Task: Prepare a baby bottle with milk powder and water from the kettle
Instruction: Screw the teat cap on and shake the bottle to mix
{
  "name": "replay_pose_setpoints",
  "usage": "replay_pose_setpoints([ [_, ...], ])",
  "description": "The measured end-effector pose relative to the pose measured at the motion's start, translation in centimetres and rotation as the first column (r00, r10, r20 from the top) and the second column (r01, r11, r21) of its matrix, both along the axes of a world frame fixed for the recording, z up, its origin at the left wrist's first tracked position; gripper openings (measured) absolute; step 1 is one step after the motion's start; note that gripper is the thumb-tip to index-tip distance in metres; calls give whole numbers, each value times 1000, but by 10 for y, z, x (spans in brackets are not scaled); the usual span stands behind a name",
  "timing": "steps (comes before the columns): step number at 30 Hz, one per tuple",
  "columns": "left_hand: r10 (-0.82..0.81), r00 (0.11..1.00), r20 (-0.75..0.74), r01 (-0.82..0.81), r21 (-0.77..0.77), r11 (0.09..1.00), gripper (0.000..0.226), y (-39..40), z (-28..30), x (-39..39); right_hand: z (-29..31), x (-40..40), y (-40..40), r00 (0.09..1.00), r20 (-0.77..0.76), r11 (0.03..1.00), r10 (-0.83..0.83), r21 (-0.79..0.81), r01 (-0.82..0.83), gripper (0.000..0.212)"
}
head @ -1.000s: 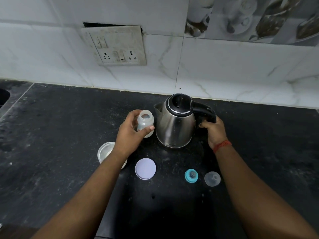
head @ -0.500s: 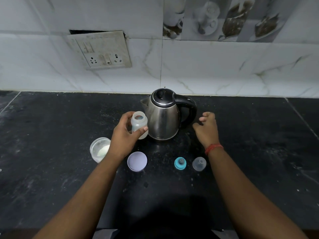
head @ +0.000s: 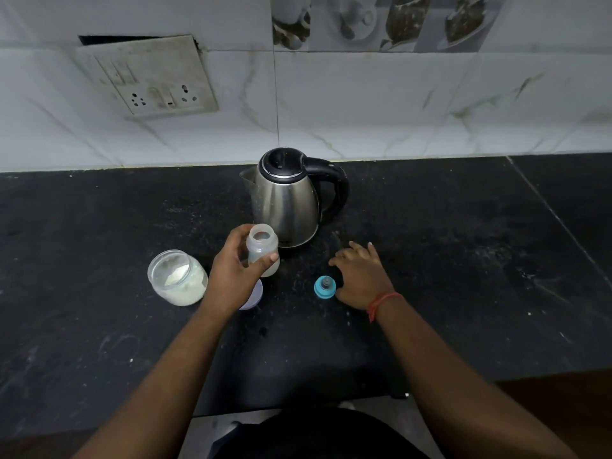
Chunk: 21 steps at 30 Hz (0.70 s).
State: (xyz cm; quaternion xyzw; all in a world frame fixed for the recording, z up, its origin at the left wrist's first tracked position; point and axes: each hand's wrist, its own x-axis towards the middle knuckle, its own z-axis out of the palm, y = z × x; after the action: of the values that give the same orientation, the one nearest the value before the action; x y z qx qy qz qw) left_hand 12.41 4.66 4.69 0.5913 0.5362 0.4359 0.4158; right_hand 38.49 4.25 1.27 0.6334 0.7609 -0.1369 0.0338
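My left hand (head: pixel 233 271) grips the open, translucent baby bottle (head: pixel 264 248) upright, just in front of the steel kettle (head: pixel 286 202). The kettle stands on the black counter (head: pixel 463 260) with its lid down and its black handle to the right. My right hand (head: pixel 359 276) lies palm down with loose fingers on the counter, right beside the teal nipple ring (head: pixel 325 287). It touches nothing that I can see, though it hides the spot to the ring's right. An open glass jar of milk powder (head: pixel 177 278) sits left of my left hand.
A pale purple jar lid (head: pixel 255 298) peeks out from under my left wrist. A switch and socket plate (head: pixel 149 77) hangs on the tiled wall behind. The counter's front edge (head: pixel 298 409) runs close to my body.
My right hand let go of the kettle handle and dropped down to the counter beside the teal ring, covering the clear cap. My left hand drew the bottle slightly nearer to me.
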Motion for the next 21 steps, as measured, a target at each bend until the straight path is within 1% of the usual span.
replay_pose_setpoints([
  [2,-8,1000,2,8,-7,1000,50,-3,-2,2,-4,-2,-2,998,45,999,36,10,-36,63],
  [6,-21,1000,-4,20,-10,1000,50,-8,-1,6,-10,-9,-5,996,81,999,37,28,-40,57],
  [10,-38,999,-23,38,3,999,49,-10,1,7,-14,-14,-8,997,79,997,22,73,-27,52],
  [12,-40,999,-21,40,6,999,49,-10,1,6,-13,-15,-7,999,40,995,-7,98,4,51],
  [13,-36,999,-22,36,12,999,50,-11,1,5,-13,-16,-6,1000,-10,993,-28,117,29,49],
  [15,-22,999,-31,23,19,1000,50,-10,1,4,-7,-19,-5,980,-186,985,-67,146,95,41],
  [17,-16,999,-38,16,14,1000,51,-10,1,2,4,-22,-5,909,-401,975,-114,132,181,37],
  [18,-16,999,-43,16,9,1000,51,-10,2,2,11,-24,-4,869,-475,971,-138,109,214,35],
  [21,-22,998,-64,22,3,1000,50,-8,4,0,34,-33,1,768,-621,963,-159,75,260,35],
])
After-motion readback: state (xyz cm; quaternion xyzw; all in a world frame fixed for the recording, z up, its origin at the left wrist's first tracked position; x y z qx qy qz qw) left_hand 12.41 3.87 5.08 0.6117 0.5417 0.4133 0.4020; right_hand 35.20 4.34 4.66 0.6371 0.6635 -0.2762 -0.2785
